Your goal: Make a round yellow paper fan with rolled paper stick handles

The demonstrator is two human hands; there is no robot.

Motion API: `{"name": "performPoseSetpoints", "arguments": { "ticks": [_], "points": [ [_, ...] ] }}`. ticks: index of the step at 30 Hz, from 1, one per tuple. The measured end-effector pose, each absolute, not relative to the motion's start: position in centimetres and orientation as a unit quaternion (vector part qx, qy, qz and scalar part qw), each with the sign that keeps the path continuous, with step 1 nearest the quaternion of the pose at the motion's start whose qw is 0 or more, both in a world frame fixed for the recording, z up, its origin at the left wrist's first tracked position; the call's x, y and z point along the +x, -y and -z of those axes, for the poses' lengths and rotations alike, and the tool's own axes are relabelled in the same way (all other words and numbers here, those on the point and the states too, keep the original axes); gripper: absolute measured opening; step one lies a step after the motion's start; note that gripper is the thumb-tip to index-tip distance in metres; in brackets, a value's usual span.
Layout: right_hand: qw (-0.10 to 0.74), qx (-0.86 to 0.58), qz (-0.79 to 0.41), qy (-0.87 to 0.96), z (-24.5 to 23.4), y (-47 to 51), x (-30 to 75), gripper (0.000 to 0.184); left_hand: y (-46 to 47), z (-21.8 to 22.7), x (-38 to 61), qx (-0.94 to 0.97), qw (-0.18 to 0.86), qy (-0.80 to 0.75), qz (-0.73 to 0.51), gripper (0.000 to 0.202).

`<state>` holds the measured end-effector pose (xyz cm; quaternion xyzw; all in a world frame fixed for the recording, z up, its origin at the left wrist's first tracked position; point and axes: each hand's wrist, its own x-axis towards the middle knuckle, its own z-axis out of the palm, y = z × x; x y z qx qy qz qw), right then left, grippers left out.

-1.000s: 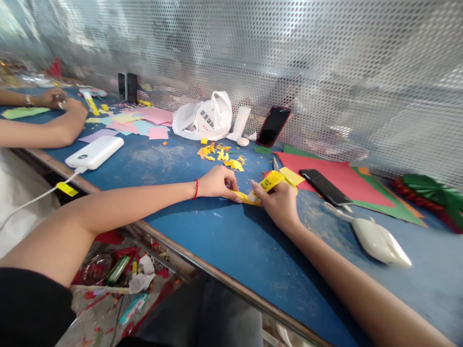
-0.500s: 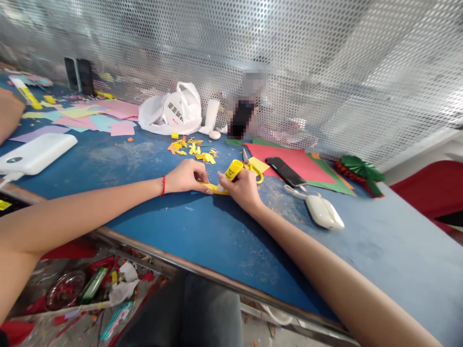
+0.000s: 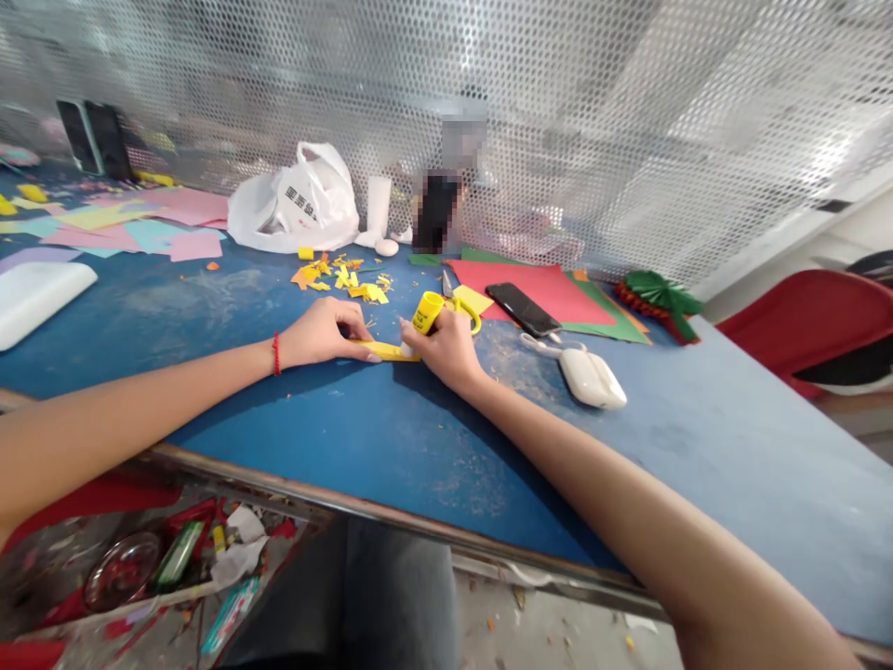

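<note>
My left hand [image 3: 325, 333], a red bracelet at its wrist, pinches a narrow yellow paper strip [image 3: 385, 352] low over the blue table. In my right hand [image 3: 450, 349] is a yellow glue stick [image 3: 427, 314], tilted with its white tip down against the strip near its right end. My fingers partly cover both. Just behind my right hand lie yellow-handled scissors [image 3: 469, 309], partly hidden by it, and a small yellow paper square [image 3: 474, 298]. Yellow and orange paper scraps [image 3: 349, 281] are scattered behind the strip.
A white plastic bag [image 3: 293, 209] and a white tube [image 3: 378, 207] stand near the perforated metal screen. On the right are a black phone [image 3: 523, 309], red paper [image 3: 551, 284], a white corded case [image 3: 592, 377] and a green paper rosette [image 3: 659, 293]. Pastel sheets [image 3: 195, 245] lie left.
The view has swung right, so the table's things appear farther left. The glue stick's tip has slid a little rightward along the strip, away from my left fingertips. Both grips stay the same.
</note>
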<state>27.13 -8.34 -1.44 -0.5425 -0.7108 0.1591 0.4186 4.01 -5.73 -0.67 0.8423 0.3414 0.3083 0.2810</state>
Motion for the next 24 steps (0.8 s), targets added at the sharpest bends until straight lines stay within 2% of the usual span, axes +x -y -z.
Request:
{"name": "performPoseSetpoints", "arguments": {
  "ticks": [12,19,24],
  "points": [
    [0.435,-0.561,-0.131,0.692,1.7,8.5,27.5,0.049,6.1,0.1,4.4,0.84,0.279,-0.364,-0.29,0.047],
    [0.482,-0.557,-0.065,0.673,2.3,8.6,28.4,0.042,6.3,0.0,4.6,0.834,0.284,-0.376,-0.288,0.049],
    [0.48,-0.554,-0.084,0.675,2.0,8.7,28.1,0.041,6.1,0.1,4.5,0.836,0.281,-0.371,-0.292,0.048]
  ]
}}
